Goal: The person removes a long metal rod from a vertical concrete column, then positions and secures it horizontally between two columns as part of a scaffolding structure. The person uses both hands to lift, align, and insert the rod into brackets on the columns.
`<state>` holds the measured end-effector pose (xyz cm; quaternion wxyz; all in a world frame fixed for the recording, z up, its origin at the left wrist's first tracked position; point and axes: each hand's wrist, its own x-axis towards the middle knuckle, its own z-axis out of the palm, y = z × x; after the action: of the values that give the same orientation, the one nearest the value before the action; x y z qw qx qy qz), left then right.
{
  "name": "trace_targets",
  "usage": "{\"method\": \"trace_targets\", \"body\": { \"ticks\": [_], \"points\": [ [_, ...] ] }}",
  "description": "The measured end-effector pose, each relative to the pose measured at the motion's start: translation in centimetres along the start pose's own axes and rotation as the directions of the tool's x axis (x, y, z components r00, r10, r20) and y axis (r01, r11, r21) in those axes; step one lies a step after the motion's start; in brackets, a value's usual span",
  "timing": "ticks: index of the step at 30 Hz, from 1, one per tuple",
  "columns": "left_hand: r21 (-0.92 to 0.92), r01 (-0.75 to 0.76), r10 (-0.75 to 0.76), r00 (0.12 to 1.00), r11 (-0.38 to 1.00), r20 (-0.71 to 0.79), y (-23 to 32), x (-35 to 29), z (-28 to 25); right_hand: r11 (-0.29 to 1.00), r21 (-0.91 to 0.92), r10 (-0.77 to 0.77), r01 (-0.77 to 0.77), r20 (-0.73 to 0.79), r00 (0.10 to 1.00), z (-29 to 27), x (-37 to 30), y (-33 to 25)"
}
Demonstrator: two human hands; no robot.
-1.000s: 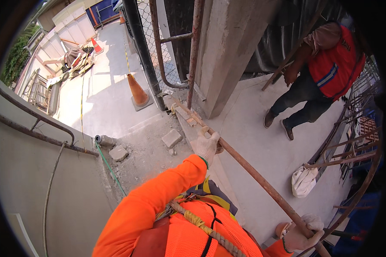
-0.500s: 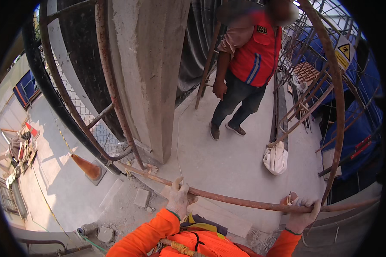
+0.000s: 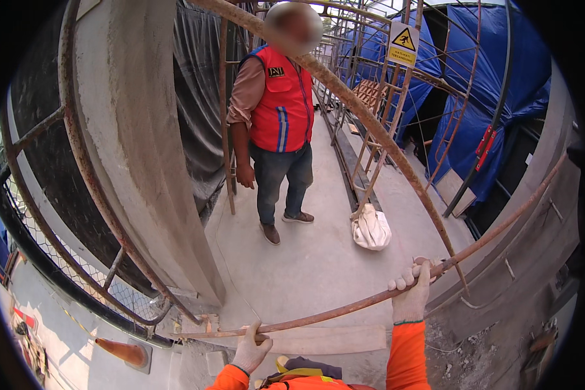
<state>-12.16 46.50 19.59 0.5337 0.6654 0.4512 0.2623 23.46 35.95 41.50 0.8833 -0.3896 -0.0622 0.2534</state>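
**Both gloved hands on the rusty pipe, low in the frame**

I see my left hand (image 3: 252,350), in a white work glove, closed around the long rusty brown steel pipe (image 3: 344,309) at the bottom centre of the frame. My right hand (image 3: 411,292), gloved the same way, has its fingers curled fully over the same pipe further along, at lower right. The pipe runs from just left of my left hand up and away to the right edge, slanting upward, and it hangs above the pale concrete walkway (image 3: 305,260).

To do this handling well, I judge that I should keep both fists fully wrapped and well apart as they are, so the long end does not dip or swing. The far end reaches toward the grey concrete parapet wall (image 3: 533,247), so I would watch it. A person in a red vest (image 3: 281,104) stands at centre top, well apart from the pipe, and I would keep it clear of them and of the rusty scaffold frames (image 3: 383,130) behind.

As for containers, only one shows: a white cloth sack (image 3: 370,229) sits on the walkway at centre right, bulging and gathered at the top. I cannot tell what is inside.
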Motion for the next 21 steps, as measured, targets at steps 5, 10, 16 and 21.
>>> {"method": "trace_targets", "body": {
  "ticks": [5, 10, 16, 21],
  "points": [
    [0.625, 0.170, -0.047, 0.977, 0.762, -0.209, -4.7, -1.1, -4.0, 1.000, 0.005, -0.001, 0.001, 0.003, 1.000, -0.9, -0.7, -0.4],
    [0.773, 0.338, -0.031, 0.924, 0.537, -0.382, -9.4, -1.0, -7.5, 0.999, 0.027, 0.019, -0.019, -0.014, 1.000, -0.6, -1.5, -0.7],
    [0.662, 0.405, -0.108, 0.890, 0.630, -0.442, -13.1, -1.8, -9.7, 0.998, 0.020, 0.053, -0.053, -0.015, 0.998, -0.8, -1.5, -0.6],
    [0.692, 0.392, -0.144, 0.910, 0.606, -0.390, -14.0, -1.8, -10.0, 0.999, 0.018, 0.047, -0.046, -0.057, 0.997, -1.5, -1.3, -0.4]
  ]
}}
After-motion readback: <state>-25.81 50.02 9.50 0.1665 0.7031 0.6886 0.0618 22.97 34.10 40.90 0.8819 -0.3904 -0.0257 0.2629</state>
